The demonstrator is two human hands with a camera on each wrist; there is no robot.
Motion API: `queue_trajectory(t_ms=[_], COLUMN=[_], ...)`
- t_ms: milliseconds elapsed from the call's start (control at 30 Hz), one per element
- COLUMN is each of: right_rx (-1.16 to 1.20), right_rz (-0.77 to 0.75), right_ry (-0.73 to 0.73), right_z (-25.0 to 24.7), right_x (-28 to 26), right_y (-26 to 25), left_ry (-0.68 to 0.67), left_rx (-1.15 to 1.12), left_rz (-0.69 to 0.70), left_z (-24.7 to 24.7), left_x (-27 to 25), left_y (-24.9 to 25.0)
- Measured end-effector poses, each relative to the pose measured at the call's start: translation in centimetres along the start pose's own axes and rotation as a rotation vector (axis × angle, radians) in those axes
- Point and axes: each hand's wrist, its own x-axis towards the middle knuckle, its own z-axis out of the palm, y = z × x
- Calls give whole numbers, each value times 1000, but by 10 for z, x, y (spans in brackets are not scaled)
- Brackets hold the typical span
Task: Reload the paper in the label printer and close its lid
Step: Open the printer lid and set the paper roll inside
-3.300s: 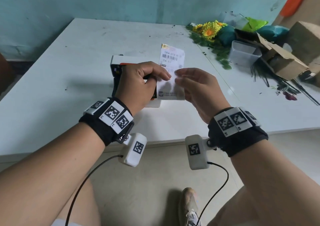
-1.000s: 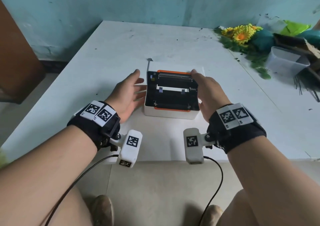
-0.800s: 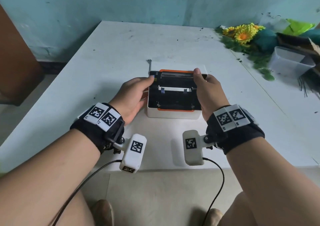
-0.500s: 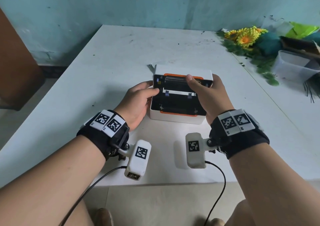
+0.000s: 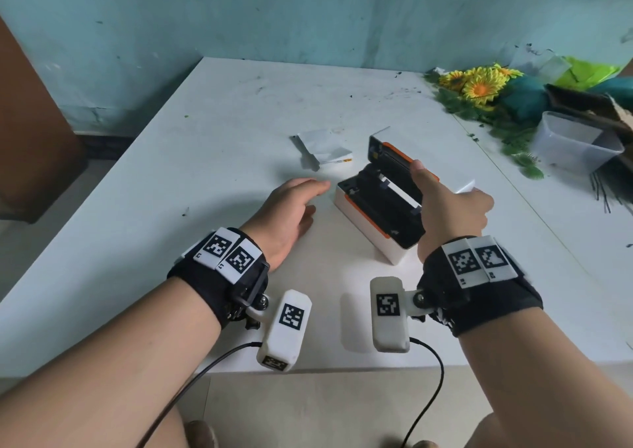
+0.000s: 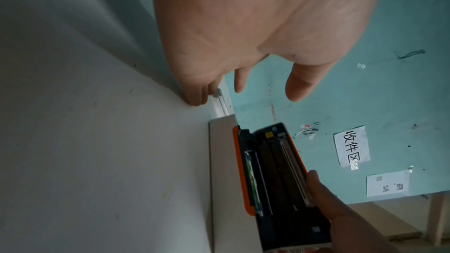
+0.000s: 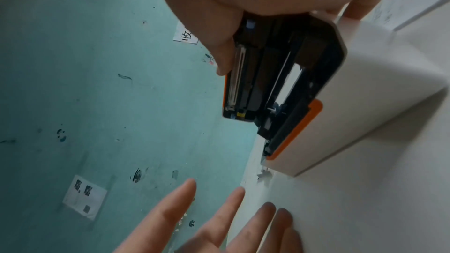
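Right hand [image 5: 452, 214] grasps the raised lid [image 5: 394, 156] of the label printer [image 5: 373, 221], thumb on the lid's orange-trimmed edge and fingers round its back. Left hand [image 5: 291, 214] lies released, fingers straight and spread, resting on the table [image 5: 171, 207] just beside the printer's left side, not touching it. Inside the open printer a white strip of paper [image 5: 400, 194] crosses the black bay. Behind the left hand, a loose stack of labels [image 5: 325, 149] lies on the table. Far right, fake sunflowers [image 5: 479, 84], a clear plastic tub [image 5: 575, 142] and cardboard crowd the tabletop. Scuffed white table against a stained teal wall [image 5: 308, 12] with paper notices [image 6: 351, 145] stuck on.
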Motion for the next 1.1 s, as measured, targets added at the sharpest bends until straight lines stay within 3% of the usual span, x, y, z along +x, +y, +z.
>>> queue_trajectory(t_ms=[167, 300, 333, 400, 500, 600, 800, 1100], right_rx=[-92, -5, 68, 179, 83, -58, -302, -462], right_rz=[-36, -398, -499, -576, -503, -348, -206, -139], right_ry=[32, 105, 49, -217, -613, -726, -650, -561], right_z=[-6, -8, -8, -2, 23, 61, 127, 139], right_x=[-3, -40, -50, -63, -72, -64, -28, 4], right_y=[-4, -15, -17, -23, -36, -51, -67, -71], left_ry=[3, 43, 42, 24, 13, 18, 24, -3], left_rx=[-13, -83, -106, -162, -175, -158, -207, -298], left_rz=[-29, -27, -35, -51, -49, -64, -158, -188], left_z=[-1, -6, -8, -11, -14, -16, -34, -26], left_x=[2, 8, 11, 19, 44, 67, 94, 118], left_y=[-1, 5, 9, 21, 40, 57, 49, 41])
